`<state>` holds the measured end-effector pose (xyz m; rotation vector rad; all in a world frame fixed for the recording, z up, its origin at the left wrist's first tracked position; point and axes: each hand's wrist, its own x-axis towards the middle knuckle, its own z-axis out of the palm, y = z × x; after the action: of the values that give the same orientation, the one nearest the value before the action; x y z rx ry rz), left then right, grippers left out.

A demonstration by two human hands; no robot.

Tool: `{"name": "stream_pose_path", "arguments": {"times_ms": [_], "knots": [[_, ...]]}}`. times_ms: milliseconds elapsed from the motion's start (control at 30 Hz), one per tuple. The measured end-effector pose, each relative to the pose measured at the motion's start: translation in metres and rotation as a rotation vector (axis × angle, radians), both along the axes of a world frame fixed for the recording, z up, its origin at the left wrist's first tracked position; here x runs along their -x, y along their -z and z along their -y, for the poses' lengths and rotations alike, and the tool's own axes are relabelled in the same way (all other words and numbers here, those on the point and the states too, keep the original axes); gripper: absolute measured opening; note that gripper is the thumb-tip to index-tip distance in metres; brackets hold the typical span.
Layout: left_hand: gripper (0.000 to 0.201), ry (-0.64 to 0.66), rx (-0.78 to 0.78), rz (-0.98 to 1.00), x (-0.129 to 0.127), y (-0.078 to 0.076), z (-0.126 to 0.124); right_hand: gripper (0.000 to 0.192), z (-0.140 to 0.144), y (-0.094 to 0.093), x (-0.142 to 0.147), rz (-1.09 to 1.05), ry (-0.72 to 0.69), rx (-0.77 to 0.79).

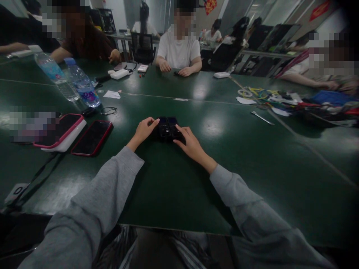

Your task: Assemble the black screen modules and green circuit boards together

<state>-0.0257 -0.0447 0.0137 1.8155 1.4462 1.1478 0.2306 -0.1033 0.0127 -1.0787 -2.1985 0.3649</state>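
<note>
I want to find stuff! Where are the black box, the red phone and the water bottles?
black box (pixel 167 128), head view, its top face.
red phone (pixel 92 137), head view, middle of its dark screen.
water bottles (pixel 84 86), head view, the nearer bottle's body.

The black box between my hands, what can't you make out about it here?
Head view only:
- black box: compartment contents too small and dark.
- Its right edge: covered by the right hand.
- Its left edge: behind the left hand fingers.
- Whether either hand grips or just touches: unclear.
</note>
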Motion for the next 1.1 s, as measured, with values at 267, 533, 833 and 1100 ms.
{"name": "stream_pose_path", "arguments": {"times_ms": [267, 533, 833, 1100], "knots": [[0.035, 0.018, 0.016, 0.039, -0.0003, -0.0006, 0.0016, 0.061, 0.0004, -0.0017, -0.0008, 0.009, -0.005, 0.015], [0.029, 0.079, 0.049, 0.105, 0.0013, 0.0008, -0.0001, 0.059, 0.0013, -0.0038, 0.0006, 0.027, -0.004, 0.028], [0.026, 0.125, 0.009, 0.176, 0.0033, 0.0063, -0.0063, 0.042, 0.0057, -0.0078, 0.0026, -0.028, -0.026, -0.004], [0.024, 0.063, -0.032, 0.136, 0.0022, 0.0063, -0.0053, 0.021, 0.006, -0.0096, 0.0045, 0.008, 0.028, -0.092]]}}
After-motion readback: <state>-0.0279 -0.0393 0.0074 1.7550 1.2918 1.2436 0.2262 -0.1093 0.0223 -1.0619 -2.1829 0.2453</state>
